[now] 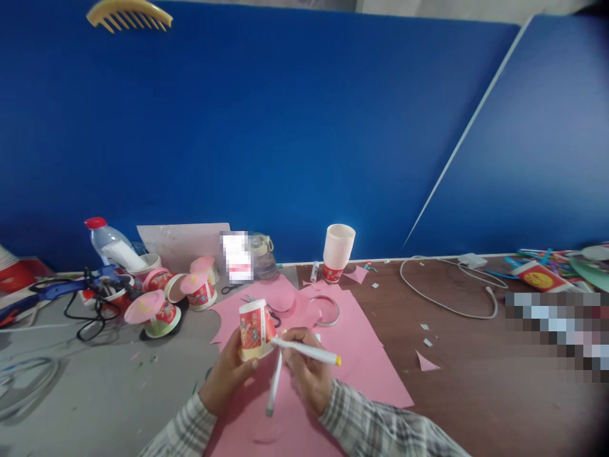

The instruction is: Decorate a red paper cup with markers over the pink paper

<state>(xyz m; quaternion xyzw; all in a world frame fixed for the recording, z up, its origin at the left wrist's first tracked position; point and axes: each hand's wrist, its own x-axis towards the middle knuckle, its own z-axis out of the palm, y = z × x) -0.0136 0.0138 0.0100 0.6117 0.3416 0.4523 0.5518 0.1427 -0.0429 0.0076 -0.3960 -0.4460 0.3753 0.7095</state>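
My left hand [228,371] is closed round a printed paper cup [255,333], tilted and held upside down over pink paper [352,355]. Between the fingers of my right hand [308,371] is a white marker pen [309,351] with a yellow end, its other end at the cup's side. A second white marker [275,387] lies just below, between my hands. Behind the cup, a pair of scissors [275,317] is partly hidden. A roll of tape [327,311] rests on the pink paper beyond my right hand.
Several paper cups with pink paper discs [198,289] stand at the left, near a glue gun [71,289] and a bottle [111,241]. A stack of paper cups [339,251] is at the back. A white cable [447,311] and paper scraps [427,362] lie at the right.
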